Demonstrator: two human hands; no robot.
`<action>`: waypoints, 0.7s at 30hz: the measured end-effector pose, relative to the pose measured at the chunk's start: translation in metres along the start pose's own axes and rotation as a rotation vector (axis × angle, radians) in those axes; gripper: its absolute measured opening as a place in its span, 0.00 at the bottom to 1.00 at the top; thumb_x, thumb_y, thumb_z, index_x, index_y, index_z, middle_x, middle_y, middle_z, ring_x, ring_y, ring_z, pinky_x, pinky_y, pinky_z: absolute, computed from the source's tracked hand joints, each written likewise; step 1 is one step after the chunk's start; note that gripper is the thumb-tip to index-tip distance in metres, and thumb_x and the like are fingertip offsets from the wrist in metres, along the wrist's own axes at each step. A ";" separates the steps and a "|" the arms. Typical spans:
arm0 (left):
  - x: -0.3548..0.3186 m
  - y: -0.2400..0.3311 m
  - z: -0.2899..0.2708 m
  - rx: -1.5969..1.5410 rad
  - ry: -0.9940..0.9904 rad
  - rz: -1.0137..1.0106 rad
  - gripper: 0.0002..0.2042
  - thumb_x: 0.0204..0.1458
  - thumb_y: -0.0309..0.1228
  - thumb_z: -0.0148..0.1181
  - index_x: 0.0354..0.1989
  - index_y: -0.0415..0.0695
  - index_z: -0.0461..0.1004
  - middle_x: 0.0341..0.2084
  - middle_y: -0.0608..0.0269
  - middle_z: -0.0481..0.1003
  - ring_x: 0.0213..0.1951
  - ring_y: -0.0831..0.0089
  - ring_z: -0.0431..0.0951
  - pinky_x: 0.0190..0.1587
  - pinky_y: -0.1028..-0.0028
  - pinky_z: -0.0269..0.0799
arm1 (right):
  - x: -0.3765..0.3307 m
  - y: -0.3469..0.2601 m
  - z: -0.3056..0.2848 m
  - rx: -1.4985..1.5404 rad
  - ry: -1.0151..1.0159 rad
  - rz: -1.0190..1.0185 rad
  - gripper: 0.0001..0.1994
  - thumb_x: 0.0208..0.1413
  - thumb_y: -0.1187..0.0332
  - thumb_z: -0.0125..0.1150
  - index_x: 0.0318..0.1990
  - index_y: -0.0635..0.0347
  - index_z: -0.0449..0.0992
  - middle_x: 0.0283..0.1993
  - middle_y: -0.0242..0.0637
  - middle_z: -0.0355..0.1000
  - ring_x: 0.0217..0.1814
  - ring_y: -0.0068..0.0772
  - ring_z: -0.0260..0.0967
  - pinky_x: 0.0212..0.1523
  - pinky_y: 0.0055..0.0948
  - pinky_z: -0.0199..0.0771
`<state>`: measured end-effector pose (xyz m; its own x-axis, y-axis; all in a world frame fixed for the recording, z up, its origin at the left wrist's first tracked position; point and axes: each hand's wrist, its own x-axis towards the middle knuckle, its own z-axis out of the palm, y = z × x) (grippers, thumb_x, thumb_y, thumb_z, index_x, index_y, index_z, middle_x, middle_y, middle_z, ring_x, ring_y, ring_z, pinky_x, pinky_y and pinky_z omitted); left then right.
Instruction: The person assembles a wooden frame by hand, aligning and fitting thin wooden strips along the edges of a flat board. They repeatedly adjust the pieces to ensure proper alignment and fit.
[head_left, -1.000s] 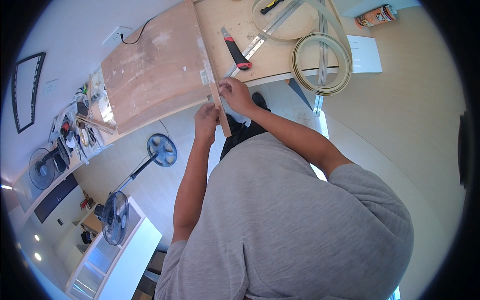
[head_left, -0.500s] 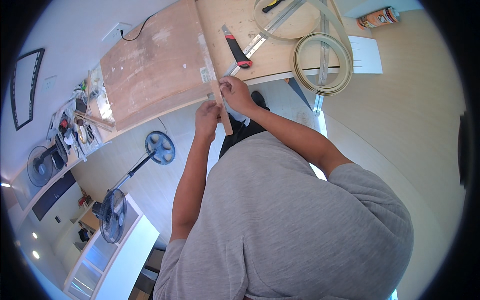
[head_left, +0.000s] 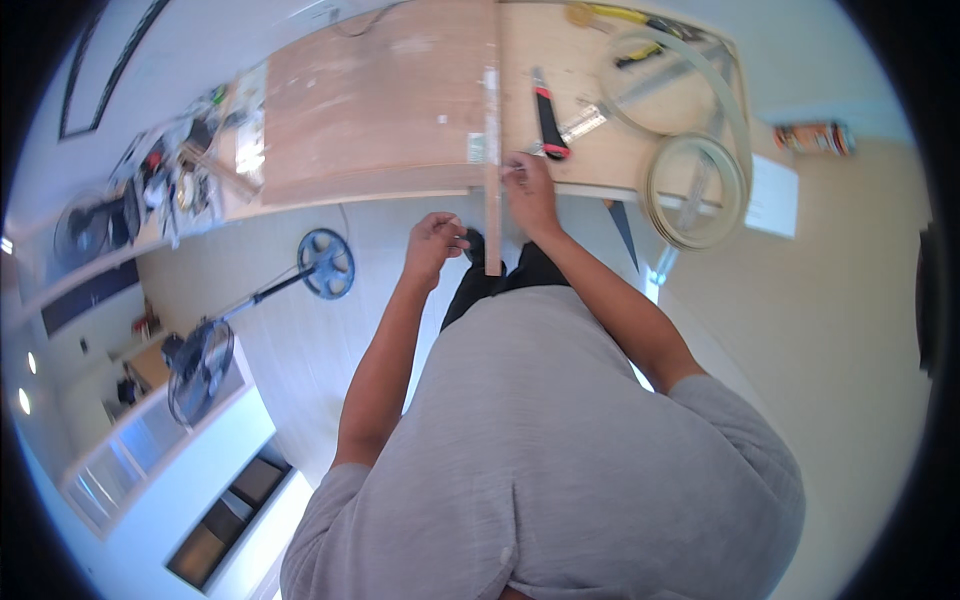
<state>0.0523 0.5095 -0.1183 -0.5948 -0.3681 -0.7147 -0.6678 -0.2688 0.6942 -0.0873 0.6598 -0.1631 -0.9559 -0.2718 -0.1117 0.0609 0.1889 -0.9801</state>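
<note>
A narrow light-wood strip (head_left: pixel 493 235) runs along the right edge of a large reddish-brown board (head_left: pixel 370 110), its near end sticking out past the bench toward my body. My right hand (head_left: pixel 533 195) is at the strip's right side by the bench's front edge. Its fingertips are pinched together close against the strip; what is between them is hidden. My left hand (head_left: pixel 432 248) hangs apart from the strip, left of its near end, in front of the bench. Its fingers are curled in toward the thumb, slightly blurred, with a small pale bit at the tips that I cannot make out.
On the bench (head_left: pixel 590 165) lie a red-and-black utility knife (head_left: pixel 548 120), a metal rail (head_left: pixel 585 122) and a coil of pale edge banding (head_left: pixel 650 190). An orange tube (head_left: pixel 815 138) stands farther right. Cluttered tools (head_left: pixel 185 165) are at left; a standing fan (head_left: pixel 203 370) is on the floor.
My left hand has let go of the strip and moved to its left. The right hand stays beside the strip. The whole view has turned, so the bench things appear farther right.
</note>
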 end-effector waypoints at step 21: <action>0.100 -0.041 -0.337 0.021 1.045 0.593 0.15 0.63 0.31 0.62 0.54 0.35 0.74 0.39 0.59 0.77 0.30 0.74 0.80 0.28 0.73 0.76 | 0.005 -0.082 0.213 -0.717 -0.601 -0.641 0.28 0.53 0.68 0.70 0.63 0.60 0.72 0.67 0.44 0.67 0.69 0.52 0.64 0.66 0.49 0.64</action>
<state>0.1715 0.1840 -0.1892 -0.1679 -0.9761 0.1381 -0.4259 0.1981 0.8828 -0.0356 0.4421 -0.1177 -0.4470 -0.8855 0.1268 -0.7534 0.2963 -0.5871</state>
